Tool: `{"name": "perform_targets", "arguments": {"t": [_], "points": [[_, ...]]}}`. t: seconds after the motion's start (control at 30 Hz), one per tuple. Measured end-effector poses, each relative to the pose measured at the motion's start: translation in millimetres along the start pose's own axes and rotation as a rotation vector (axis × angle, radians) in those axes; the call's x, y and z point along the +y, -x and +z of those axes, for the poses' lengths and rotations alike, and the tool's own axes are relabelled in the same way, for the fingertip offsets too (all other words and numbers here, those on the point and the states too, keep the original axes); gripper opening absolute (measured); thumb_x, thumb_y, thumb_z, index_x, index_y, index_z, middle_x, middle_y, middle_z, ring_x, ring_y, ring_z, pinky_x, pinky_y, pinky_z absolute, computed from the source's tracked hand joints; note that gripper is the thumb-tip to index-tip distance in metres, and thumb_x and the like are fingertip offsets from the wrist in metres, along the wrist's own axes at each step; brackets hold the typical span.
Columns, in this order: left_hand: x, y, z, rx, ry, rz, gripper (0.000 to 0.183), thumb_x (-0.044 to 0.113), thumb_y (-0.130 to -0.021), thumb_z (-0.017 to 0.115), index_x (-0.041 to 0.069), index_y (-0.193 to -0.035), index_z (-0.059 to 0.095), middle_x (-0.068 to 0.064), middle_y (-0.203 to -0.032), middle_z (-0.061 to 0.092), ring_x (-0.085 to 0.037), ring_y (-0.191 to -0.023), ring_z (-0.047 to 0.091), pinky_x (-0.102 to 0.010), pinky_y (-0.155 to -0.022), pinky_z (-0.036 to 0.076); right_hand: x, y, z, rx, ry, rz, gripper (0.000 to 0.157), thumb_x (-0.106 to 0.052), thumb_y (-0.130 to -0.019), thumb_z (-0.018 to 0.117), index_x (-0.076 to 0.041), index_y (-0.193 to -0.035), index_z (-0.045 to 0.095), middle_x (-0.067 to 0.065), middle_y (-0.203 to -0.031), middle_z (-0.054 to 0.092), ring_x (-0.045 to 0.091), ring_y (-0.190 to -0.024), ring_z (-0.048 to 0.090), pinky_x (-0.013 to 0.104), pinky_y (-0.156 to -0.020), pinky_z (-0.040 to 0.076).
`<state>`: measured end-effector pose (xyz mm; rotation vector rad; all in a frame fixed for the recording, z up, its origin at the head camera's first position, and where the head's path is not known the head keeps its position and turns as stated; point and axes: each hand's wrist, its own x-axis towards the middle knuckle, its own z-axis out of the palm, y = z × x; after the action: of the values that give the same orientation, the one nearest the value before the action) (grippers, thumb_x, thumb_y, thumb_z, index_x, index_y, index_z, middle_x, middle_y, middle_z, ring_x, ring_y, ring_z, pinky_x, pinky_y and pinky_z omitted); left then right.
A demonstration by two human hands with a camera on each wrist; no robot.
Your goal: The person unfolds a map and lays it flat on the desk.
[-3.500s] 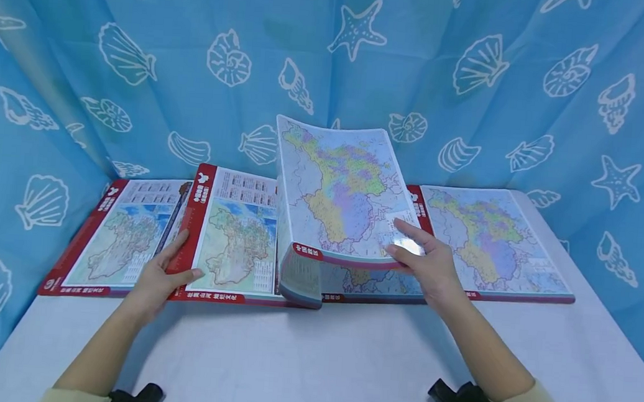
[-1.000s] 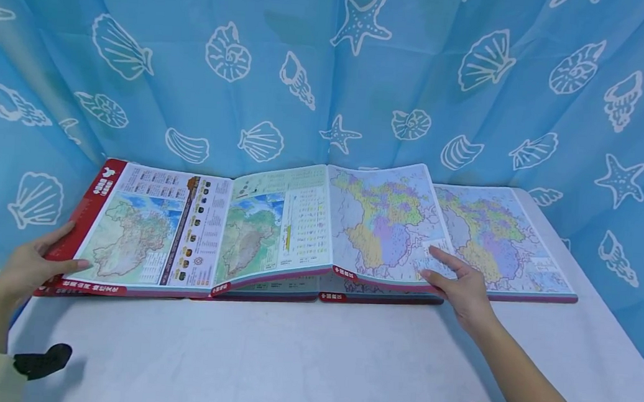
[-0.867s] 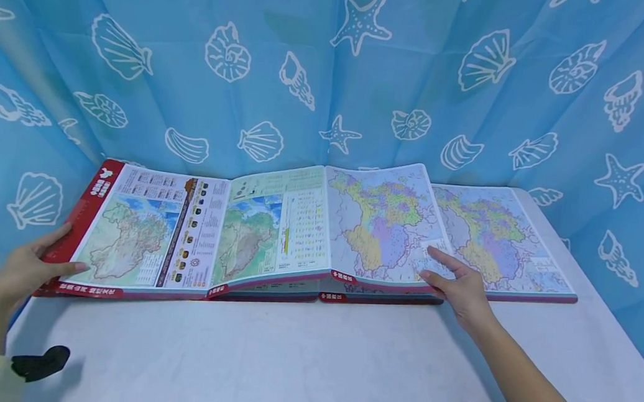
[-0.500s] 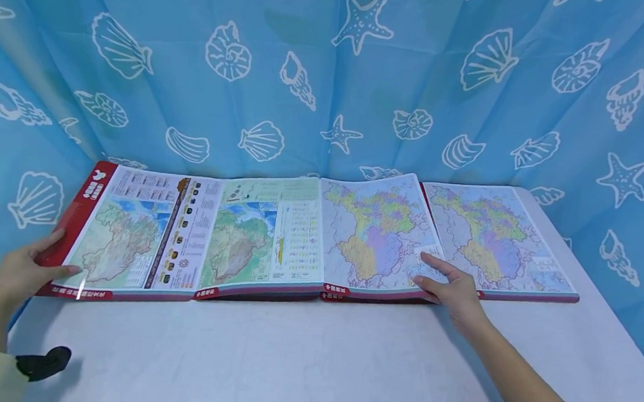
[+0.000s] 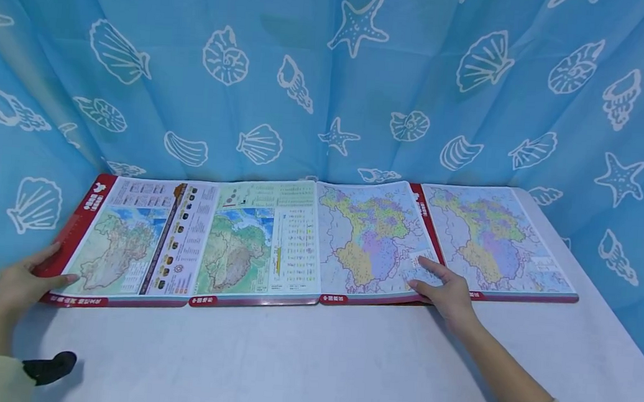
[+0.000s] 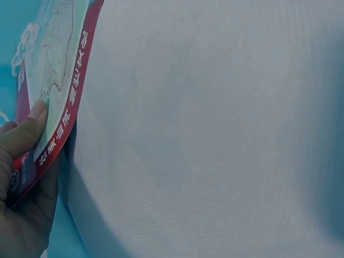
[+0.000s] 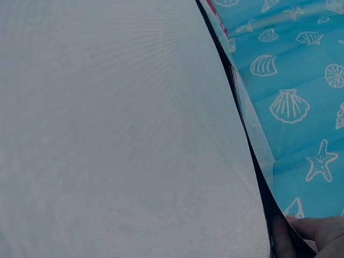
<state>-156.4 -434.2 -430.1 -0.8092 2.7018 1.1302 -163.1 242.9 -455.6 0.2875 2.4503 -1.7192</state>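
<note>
An unfolded map [image 5: 256, 252] of several joined panels lies across the table in the head view, with terrain panels at left and a colourful political panel at right. My left hand [image 5: 21, 286] pinches its red left border, thumb on top and fingers underneath; the left wrist view shows that corner lifted off the table. At the other end, my right hand [image 5: 450, 297] pinches the near right corner of the political panel, which is slightly raised. Partly beneath this panel lies another map [image 5: 501, 244], its red strip and political panel showing to the right.
A white-covered table [image 5: 266, 359] extends in front of the maps. Directly behind them hangs a blue curtain [image 5: 288, 37] with white shells and starfish. Black wrist devices [image 5: 49, 367] sit at both cuffs.
Both hands, first closer together on a half-folded map, have spread apart, mostly the left hand leftward. The folded panels have opened flat and come down, hiding the left map beneath.
</note>
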Motion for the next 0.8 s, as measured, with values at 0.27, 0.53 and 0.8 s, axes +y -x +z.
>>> {"name": "perform_targets", "arguments": {"t": [0.27, 0.53, 0.8], "points": [[2.4, 3.8, 4.0, -0.005, 0.063, -0.027, 0.099, 0.033, -0.082, 0.073, 0.021, -0.147, -0.001, -0.035, -0.148, 0.006, -0.054, -0.129, 0.017, -0.062, -0.093, 0.040, -3, 3, -4.0, 0.063, 0.232, -0.036, 0.066, -0.031, -0.083, 0.073, -0.007, -0.139, 0.047, 0.021, -0.151, 0.029, 0.041, -0.140, 0.022, 0.052, -0.110, 0.028], [0.3, 2.1, 3.5, -0.008, 0.101, -0.047, 0.097, 0.034, -0.083, 0.072, 0.026, -0.146, -0.001, -0.034, -0.151, 0.001, -0.054, -0.132, 0.012, -0.062, -0.096, 0.039, -1, 3, -11.5, 0.083, 0.315, -0.069, 0.076, -0.039, -0.083, 0.072, -0.007, -0.144, 0.040, 0.024, -0.150, 0.029, 0.044, -0.138, 0.024, 0.054, -0.107, 0.031], [-2.2, 2.0, 3.5, -0.007, 0.106, -0.069, 0.097, 0.037, -0.082, 0.072, 0.030, -0.146, -0.002, -0.032, -0.151, 0.001, -0.053, -0.133, 0.012, -0.061, -0.096, 0.038, 1, 4, -30.0, 0.075, 0.352, -0.245, 0.072, -0.030, -0.085, 0.071, 0.000, -0.142, 0.039, 0.026, -0.125, 0.055, 0.039, -0.107, 0.059, 0.031, -0.081, 0.055]]}}
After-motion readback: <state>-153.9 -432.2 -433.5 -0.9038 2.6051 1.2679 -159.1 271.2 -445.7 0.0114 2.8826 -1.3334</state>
